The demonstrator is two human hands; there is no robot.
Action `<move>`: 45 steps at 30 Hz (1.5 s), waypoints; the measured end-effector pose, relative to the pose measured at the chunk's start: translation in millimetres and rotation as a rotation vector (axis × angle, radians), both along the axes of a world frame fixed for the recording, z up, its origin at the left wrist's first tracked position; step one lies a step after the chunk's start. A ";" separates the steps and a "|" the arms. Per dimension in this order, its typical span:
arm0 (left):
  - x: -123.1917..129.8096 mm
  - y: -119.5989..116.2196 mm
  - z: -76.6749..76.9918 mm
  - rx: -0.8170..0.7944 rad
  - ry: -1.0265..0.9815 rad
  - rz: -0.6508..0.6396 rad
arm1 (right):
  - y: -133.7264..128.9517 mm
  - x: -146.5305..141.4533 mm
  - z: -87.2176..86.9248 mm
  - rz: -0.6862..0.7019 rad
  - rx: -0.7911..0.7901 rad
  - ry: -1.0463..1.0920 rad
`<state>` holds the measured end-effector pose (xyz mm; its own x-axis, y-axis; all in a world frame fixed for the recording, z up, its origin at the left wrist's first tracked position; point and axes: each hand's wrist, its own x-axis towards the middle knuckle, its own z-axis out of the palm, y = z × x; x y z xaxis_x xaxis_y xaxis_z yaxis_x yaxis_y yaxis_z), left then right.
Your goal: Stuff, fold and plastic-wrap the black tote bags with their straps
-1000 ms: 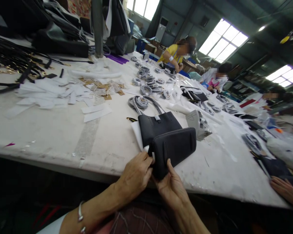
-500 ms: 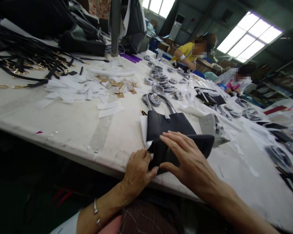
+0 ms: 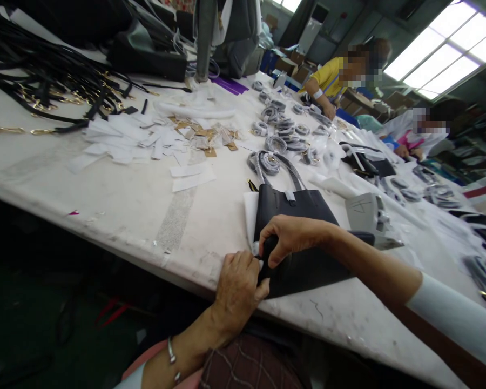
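Note:
Near the table's front edge lies a black handbag (image 3: pixel 297 208), its upright handles wrapped in clear film. In front of it, partly overlapping, is a flat black pouch (image 3: pixel 311 270); whether the two are joined I cannot tell. My left hand (image 3: pixel 240 289) is closed on the pouch's left end, thumb towards me. My right hand (image 3: pixel 285 237) reaches across from the right, fingers and thumb curled round the same end, just above the left hand. The forearm hides part of the pouch. White paper (image 3: pixel 250 213) shows along the handbag's left side.
White paper strips (image 3: pixel 121 138) and brown tags (image 3: pixel 206 135) lie left of the handbag. Black straps with gold clips (image 3: pixel 68 97) are heaped further left. Film-wrapped coiled straps (image 3: pixel 275 143) spread behind. Beyond, a person in yellow (image 3: pixel 328 81) and another person (image 3: pixel 409 135) work at the table.
My right hand has gone from spread fingers over the pouch to a curled grip on its left end. The pouch now lies flatter. My left hand keeps its hold; the view has shifted slightly.

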<state>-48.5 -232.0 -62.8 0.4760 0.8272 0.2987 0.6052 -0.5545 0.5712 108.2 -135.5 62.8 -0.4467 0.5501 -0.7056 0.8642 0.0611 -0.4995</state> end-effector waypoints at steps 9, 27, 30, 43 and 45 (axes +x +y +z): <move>-1.4 2.1 0.5 -0.050 -0.221 0.068 | 3.6 21.4 -4.0 -0.199 -0.211 0.327; 4.7 9.4 2.9 0.111 -0.174 -0.037 | 43.6 26.4 -47.6 -0.344 0.223 -0.017; 6.1 6.6 -1.8 0.161 -0.172 -0.027 | 51.3 26.4 -41.0 -0.365 0.220 -0.142; -21.9 13.5 9.0 0.111 -0.276 -0.158 | 112.3 0.5 -14.6 0.004 0.368 -0.250; -26.5 16.5 10.0 0.090 -0.251 -0.156 | 120.7 4.9 -15.7 -0.109 0.364 -0.219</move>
<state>-75.1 -215.5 -52.8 0.4968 0.7150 0.4919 0.3550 -0.6846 0.6366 113.1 -14.7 47.1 -0.2339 0.8161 -0.5284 0.9584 0.1022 -0.2664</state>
